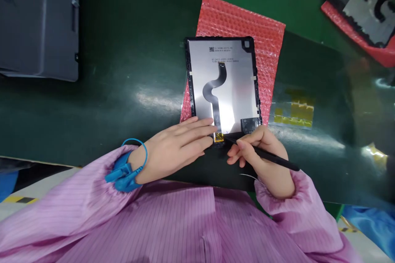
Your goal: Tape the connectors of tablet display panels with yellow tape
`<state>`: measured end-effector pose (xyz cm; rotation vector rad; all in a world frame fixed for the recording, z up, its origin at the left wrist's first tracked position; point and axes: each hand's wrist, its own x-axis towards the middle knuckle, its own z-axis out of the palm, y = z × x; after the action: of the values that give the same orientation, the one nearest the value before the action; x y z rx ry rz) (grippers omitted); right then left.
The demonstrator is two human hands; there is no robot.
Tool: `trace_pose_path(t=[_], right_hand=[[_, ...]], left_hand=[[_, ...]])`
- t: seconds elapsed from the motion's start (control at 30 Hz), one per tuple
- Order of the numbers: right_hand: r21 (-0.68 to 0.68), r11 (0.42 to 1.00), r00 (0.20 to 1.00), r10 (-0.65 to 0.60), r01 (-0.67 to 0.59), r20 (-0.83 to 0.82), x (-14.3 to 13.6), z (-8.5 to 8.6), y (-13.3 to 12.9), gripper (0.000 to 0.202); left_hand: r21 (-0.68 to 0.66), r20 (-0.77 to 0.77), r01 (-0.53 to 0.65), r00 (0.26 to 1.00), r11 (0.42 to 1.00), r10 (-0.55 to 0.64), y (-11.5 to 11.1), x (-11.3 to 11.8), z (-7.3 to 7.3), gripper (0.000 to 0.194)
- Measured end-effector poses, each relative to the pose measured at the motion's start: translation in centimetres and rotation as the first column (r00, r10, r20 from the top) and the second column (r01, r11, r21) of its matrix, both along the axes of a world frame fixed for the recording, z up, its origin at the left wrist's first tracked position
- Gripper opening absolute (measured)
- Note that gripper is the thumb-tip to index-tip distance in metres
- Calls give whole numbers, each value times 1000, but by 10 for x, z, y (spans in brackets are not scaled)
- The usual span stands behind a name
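left hand [177,146] lay flat, fingers extended, on panel [237,86], gripping nothing | right hand [262,154] curled, pinching black pen-like tool [271,156]

— How do the surfaces look to you?
— I see a smooth, glossy, metal-looking panel [242,86]; a matt black stick [271,156]; bumpy, shiny plastic wrap [240,16].
— And around those?
— I see a smooth, glossy tabletop [138,61]; creased, striped cloth sleeves [77,189]; a dull plastic-looking box [58,16]; a smooth, plastic-looking strap [123,174].
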<state>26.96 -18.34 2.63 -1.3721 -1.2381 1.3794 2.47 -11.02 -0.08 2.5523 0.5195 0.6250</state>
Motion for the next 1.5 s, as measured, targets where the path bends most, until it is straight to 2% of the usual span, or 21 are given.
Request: trace_pose_path(t=[0.27,0.53,1.5], right_hand=[[19,995,994,96,-97,57,8,-1,-3,14],[22,990,988,138,-140,65,11,-3,-1,15],[38,989,985,140,-144,105,12,1,3,15]], left_hand=[[-3,-12,21,1000,1000,-21,0,-2,-5,26],[-27,-33,51,998,998,-52,2,-3,-5,27],[-62,-55,80,995,995,-83,4,-4,-4,43]])
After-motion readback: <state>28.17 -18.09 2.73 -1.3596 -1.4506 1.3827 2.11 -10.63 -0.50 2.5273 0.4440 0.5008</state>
